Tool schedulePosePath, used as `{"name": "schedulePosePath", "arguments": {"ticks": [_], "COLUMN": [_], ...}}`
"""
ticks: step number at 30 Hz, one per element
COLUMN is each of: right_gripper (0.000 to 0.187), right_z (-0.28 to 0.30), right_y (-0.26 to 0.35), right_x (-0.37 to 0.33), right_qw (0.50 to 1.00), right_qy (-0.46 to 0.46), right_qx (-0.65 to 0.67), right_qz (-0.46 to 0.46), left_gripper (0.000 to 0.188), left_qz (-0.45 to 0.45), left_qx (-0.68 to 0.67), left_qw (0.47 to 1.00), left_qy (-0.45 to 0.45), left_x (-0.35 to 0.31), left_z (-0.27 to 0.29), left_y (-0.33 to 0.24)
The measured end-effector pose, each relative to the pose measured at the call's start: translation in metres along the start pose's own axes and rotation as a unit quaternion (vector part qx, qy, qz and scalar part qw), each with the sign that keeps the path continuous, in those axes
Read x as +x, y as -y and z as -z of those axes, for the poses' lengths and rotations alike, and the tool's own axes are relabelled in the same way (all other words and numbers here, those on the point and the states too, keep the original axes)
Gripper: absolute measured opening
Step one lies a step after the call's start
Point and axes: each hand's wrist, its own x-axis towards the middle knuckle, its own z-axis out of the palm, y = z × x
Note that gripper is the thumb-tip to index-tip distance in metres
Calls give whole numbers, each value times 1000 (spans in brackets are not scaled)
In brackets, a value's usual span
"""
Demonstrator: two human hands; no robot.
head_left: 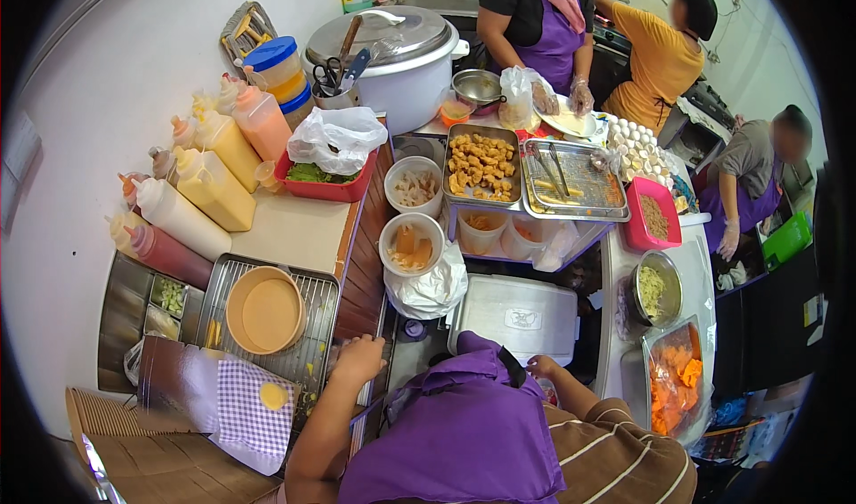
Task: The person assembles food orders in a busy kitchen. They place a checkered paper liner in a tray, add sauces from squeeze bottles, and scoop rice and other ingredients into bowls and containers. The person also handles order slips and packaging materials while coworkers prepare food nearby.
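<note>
Resting my left hand [358, 358] on the wire rack [308, 361] edge.
Fingers curled, holding nothing; right hand [544, 367] loosely open, empty, near the white lidded box [517, 312].

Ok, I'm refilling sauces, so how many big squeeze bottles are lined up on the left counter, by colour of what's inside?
Red bottle: 1
White bottle: 1
Yellow bottles: 2
Orange bottle: 1
Total: 5
The smaller bottles behind them are too hidden to count.
</note>
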Motion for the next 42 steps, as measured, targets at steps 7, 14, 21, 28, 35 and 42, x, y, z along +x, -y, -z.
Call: {"name": "schedulePosePath", "arguments": {"ticks": [7, 14, 21, 28, 35, 42], "right_gripper": [39, 36, 35, 36, 35, 34], "right_z": [2, 2, 0, -1, -3, -4], "right_y": [5, 6, -2, 4, -5, -1], "right_x": [-1, -3, 2, -6, 0, -8], "right_qw": [1000, 999, 1000, 999, 999, 999], "right_qy": [-6, -14, -23, -29, -32, -25], "right_qx": [-14, -36, 2, -26, -17, -26], "right_qz": [7, 9, -11, -5, 7, 0], "left_gripper": [39, 39, 37, 41, 39, 36], "left_qz": [4, 6, 6, 15, 3, 1], "left_qx": [-6, -4, 4, -5, 0, 3], "left_qw": [1000, 1000, 1000, 1000, 1000, 1000], "left_qy": [-1, -3, -19, 3, -7, -14], "left_x": [0, 2, 0, 0, 0, 0], "left_z": [-2, -4, -1, 1, -1, -3], "left_y": [1, 2, -2, -4, -3, -3]}}
